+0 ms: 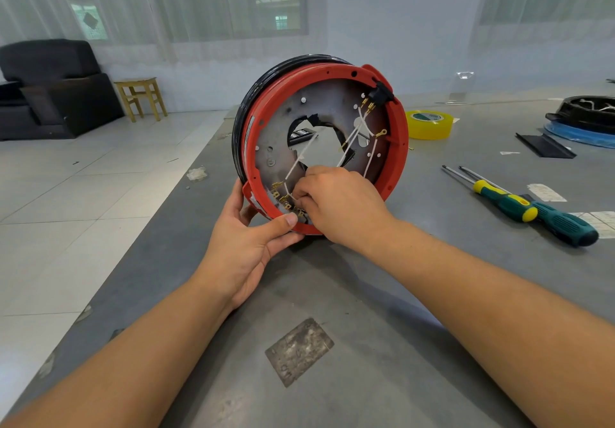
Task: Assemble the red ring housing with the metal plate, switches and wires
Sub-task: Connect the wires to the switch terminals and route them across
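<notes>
Forearms: nearest the lens, both reach fwd over the grey surface (332, 294) toward the work; I read them as steady, elbows low.
Surface: carries the housing on edge, w/ a yellow tape roll (429, 124) and two screwdrivers (519, 204) off to my right, well apart from the hands.
Red ring housing: the red ring housing (399, 148) stands upright on its rim, open face toward me, tilted a bit left; a black ring (239, 121) sits behind it.
Metal plate: the metal plate (283, 135) sits inside the ring, big ragged hole in its middle.
Wires: white wires (309, 151) run diagonally from the black switch (382, 91) at top right down to the bottom-left terminals; one loose ring lug (382, 132) hangs free on the right.
Terminals: brass terminals (283, 196) sit in a row along the lower-left inner rim, just left of my right fingertips, so the coming push goes left and down, I judge.
Left hand: left hand (246, 238) grips the lower rim from outside, thumb (283, 221) pressed on the red edge, other fingers curled behind it.
Right hand: right hand (336, 201) is inside the ring, nearer the terminals; fingers bunched and curled, pinching what looks like a wire end. Can't tell if the connector is seated.
Risk: thin spade tabs could bend if I push off-axis.
</notes>
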### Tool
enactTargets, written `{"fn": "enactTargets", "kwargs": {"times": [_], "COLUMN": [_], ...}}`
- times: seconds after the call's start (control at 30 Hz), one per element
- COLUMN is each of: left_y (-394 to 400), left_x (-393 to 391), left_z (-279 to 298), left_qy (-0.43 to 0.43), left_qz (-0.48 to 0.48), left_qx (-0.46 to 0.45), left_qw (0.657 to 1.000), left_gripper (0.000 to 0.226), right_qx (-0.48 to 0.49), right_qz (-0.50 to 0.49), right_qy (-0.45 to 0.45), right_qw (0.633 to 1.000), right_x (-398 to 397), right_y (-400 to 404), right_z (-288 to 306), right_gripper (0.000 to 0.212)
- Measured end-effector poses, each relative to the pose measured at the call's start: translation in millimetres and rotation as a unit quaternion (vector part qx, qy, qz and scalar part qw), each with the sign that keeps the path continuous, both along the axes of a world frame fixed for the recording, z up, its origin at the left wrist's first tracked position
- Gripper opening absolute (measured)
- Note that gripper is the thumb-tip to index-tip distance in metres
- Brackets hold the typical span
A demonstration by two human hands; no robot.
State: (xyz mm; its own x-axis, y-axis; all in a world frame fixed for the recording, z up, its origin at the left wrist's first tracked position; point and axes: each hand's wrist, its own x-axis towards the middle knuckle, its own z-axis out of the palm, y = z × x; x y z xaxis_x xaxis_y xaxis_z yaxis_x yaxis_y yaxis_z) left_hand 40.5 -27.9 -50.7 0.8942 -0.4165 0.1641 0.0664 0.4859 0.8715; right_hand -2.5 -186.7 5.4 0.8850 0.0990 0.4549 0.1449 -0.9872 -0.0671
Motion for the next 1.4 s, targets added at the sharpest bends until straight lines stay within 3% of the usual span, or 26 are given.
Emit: {"fn": "enactTargets", "kwargs": {"times": [0.17, 0.5, 1.4], "left_y": [0.8, -0.4, 1.4], "left_x": [1.8, 0.1, 4.0], "left_z": [-0.9, 0.8, -1.0], "left_qy": [0.0, 0.022, 0.035], "left_qz": [-0.002, -0.016, -0.023], "left_qx": [0.007, -0.007, -0.02], "left_qw": [1.0, 1.0, 0.999], "left_gripper": [0.081, 0.086, 0.082], "right_qx": [0.02, 0.203, 0.117], "right_qz": [0.008, 0.045, 0.08], "right_qy": [0.017, -0.004, -0.001], "right_qw": [1.0, 0.978, 0.99], "right_x": [1.0, 2.1, 1.9], "right_y": [-2.9, 0.4, -4.7], "right_z": [0.5, 1.5, 8.8], "right_gripper": [0.023, 0.005, 0.015]}}
